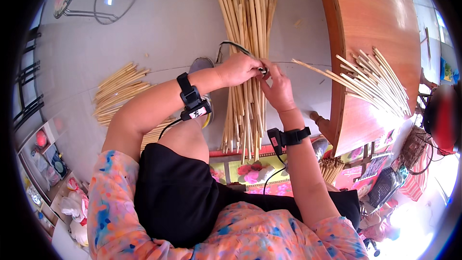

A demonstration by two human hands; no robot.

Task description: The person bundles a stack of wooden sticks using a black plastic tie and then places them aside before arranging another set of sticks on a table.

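A long bundle of pale wooden sticks [248,14] lies on the floor in front of me, running away from me. Around its middle goes a narrow dark strap [234,44], part of which loops up off the sticks on the left. My left hand [239,70] rests over the bundle, fingers closed in a pinch on the strap. Beside it, on the bundle's right side, my right hand [278,86] has thumb and fingers closed at the same spot on the strap. The fingers partly hide the strap's ends there.
More sticks [120,91] lie on the floor at the left. Another fanned pile [373,84] rests on the brown wooden table [375,9] at right, one stick jutting past its edge. A flowered mat [250,171] lies under the bundle's near end. A wire-framed stool [91,0] stands far left.
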